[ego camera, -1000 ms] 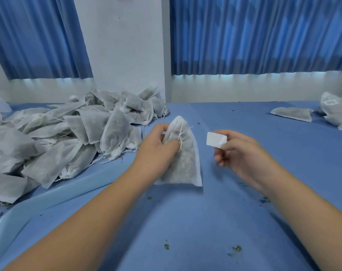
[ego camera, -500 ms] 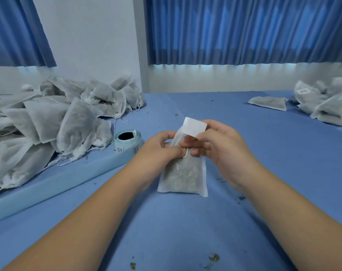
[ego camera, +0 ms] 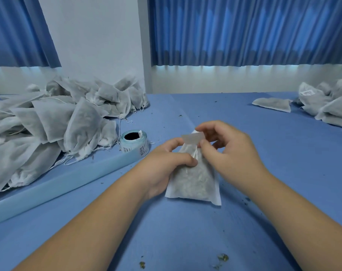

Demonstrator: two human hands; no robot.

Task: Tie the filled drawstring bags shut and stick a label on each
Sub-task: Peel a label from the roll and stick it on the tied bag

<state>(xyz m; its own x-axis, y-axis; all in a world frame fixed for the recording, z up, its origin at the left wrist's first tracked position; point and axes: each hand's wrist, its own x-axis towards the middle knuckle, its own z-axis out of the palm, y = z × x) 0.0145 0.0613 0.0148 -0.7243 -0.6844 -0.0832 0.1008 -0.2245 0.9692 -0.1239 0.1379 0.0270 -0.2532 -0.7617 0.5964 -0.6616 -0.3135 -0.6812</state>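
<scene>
A white drawstring bag (ego camera: 193, 182) filled with dried herbs lies in front of me on the blue table (ego camera: 185, 231). My left hand (ego camera: 166, 163) grips its upper left side, thumb near the drawstring. My right hand (ego camera: 225, 151) pinches a small white label (ego camera: 192, 138) by its right end, over the bag's neck. A roll of labels (ego camera: 134, 140) stands left of the bag.
A large heap of filled bags (ego camera: 54, 124) covers the left of the table, behind a raised light-blue edge (ego camera: 58, 184). Labelled bags (ego camera: 326, 102) lie at the far right. Herb crumbs (ego camera: 223, 257) dot the near table. Blue curtains hang behind.
My right hand brought the label from beside the bag to its neck. The view shifted, and the label roll came into sight.
</scene>
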